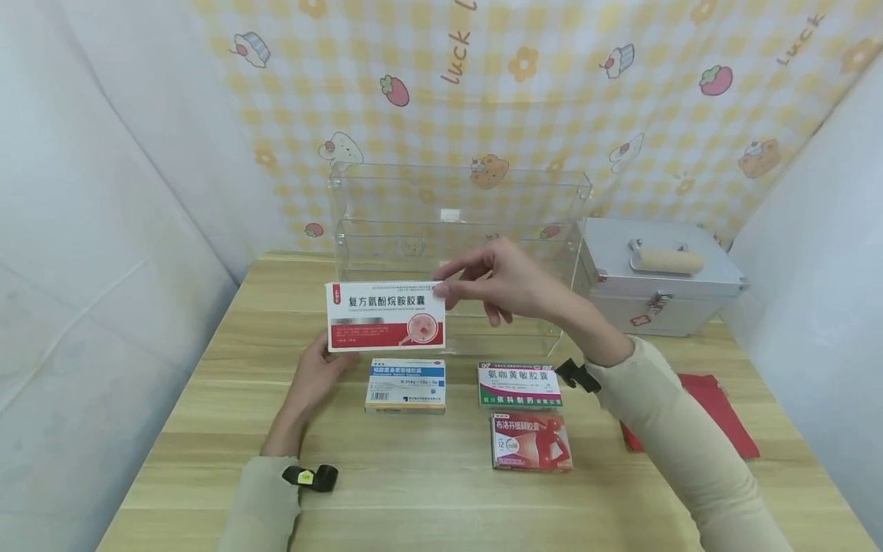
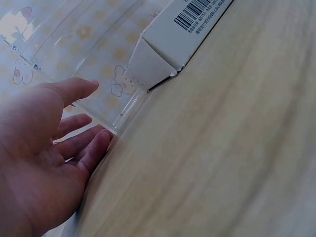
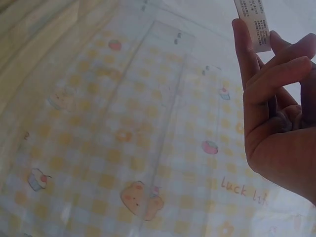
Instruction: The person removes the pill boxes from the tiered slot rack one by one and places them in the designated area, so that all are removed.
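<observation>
**Red-and-white medicine box held upright above the table**

The red-and-white medicine box [image 1: 386, 316] stands upright on its long edge, printed face toward the person, raised above the wooden table [image 1: 207, 429] and in front of the clear acrylic case [image 1: 458, 230].

The right hand [image 1: 507, 280] is at the box's upper right corner. Thumb and forefinger pinch that corner; the remaining fingers are loosely curled behind. In the right wrist view, the box edge [image 3: 253, 22] sits at the fingertips.

The left hand [image 1: 313, 379] is at the box's lower left corner, partly hidden behind it. In the left wrist view, the left hand [image 2: 44, 163] lies palm open with fingers relaxed and extended, gripping nothing.

Just below the held box lies a blue-and-white box [image 1: 405, 386]. To its right lie a green-and-white box [image 1: 520, 384] and a red box [image 1: 531, 441]. A silver metal case [image 1: 658, 276] stands beside the acrylic case, with a red cloth [image 1: 720, 410] in front of it.
</observation>
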Available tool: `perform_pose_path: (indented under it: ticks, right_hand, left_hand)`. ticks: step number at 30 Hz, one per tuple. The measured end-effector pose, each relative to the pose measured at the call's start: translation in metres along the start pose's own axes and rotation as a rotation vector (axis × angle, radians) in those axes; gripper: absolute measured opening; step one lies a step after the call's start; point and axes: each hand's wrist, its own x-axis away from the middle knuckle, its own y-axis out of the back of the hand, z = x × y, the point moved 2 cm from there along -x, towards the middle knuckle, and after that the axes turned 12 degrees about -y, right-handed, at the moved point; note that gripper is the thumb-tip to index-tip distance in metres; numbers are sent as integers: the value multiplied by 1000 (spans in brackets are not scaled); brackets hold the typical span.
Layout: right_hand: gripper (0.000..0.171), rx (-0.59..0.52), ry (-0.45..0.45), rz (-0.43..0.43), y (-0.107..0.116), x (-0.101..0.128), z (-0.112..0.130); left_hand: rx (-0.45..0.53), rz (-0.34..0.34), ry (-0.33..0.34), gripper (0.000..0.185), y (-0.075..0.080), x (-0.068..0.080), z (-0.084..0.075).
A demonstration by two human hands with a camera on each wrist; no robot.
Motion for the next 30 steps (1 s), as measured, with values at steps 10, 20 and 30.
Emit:
perform_pose_path:
  ticks: [10,20,30]
  right_hand:
    - [24,-81,-166,129,-67,35,-78]
    - [23,-96,-257,249,-112,45,-118]
    - [22,-4,-329,170,-126,47,-123]
  left_hand:
    - [28,10,-13,61,-3,-4,-7]
    - [-35,6,-42,60,-7,-4,-8]
    - [-22,13,-35,59,-9,-3,-6]
